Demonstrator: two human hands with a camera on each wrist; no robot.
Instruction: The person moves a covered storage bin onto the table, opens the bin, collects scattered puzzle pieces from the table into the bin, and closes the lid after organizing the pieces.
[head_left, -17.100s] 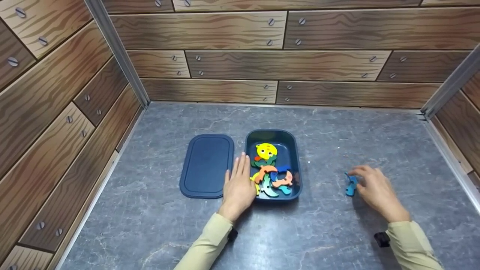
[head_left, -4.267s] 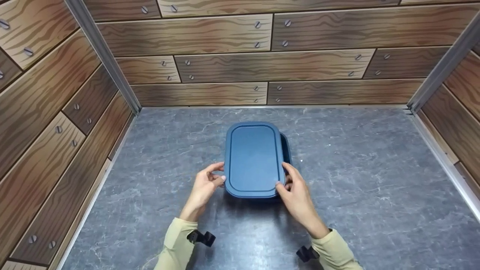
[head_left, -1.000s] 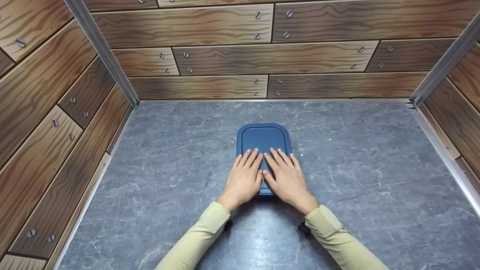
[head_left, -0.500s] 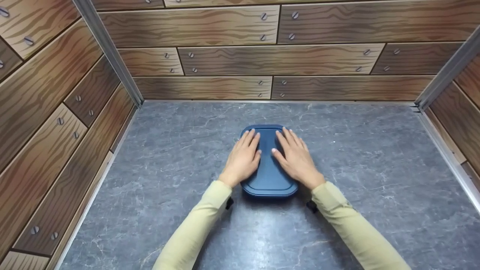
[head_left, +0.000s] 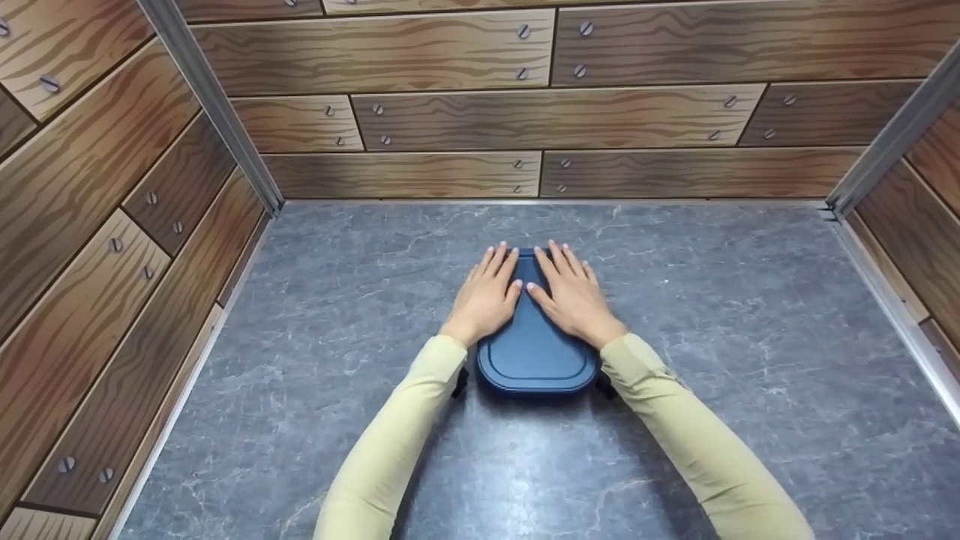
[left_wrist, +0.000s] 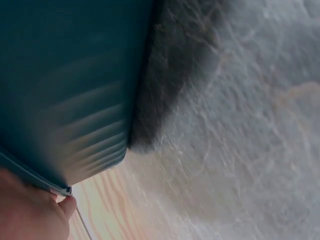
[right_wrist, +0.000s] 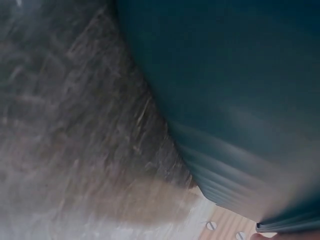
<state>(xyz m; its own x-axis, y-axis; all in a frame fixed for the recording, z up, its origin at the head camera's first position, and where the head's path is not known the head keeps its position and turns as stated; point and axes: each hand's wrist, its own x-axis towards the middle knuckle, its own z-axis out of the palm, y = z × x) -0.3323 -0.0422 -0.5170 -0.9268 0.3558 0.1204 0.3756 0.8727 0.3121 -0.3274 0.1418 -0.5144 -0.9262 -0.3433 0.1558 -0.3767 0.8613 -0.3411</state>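
Note:
A dark blue lidded box stands on the grey marbled surface, its lid (head_left: 536,349) lying over the top. My left hand (head_left: 484,300) rests flat on the far left part of the lid, fingers straight and tips at the far edge. On the far right part lies my right hand (head_left: 574,304), also with straight fingers, its thumb close to the left thumb. The left wrist view shows the ribbed side wall of the box (left_wrist: 75,100) and part of the left hand at the lid's rim. In the right wrist view the opposite wall (right_wrist: 225,100) fills much of the picture. The box's contents are hidden.
Wood-patterned panels (head_left: 450,120) with printed screws enclose the back and sides. Metal strips (head_left: 225,112) run up the corners. The grey marbled surface (head_left: 337,300) stretches around the box.
Earlier the lid lay beside the box of colourful pieces, then both hands held it over the box. In the last second both hands have slid forward along the lid to its far end.

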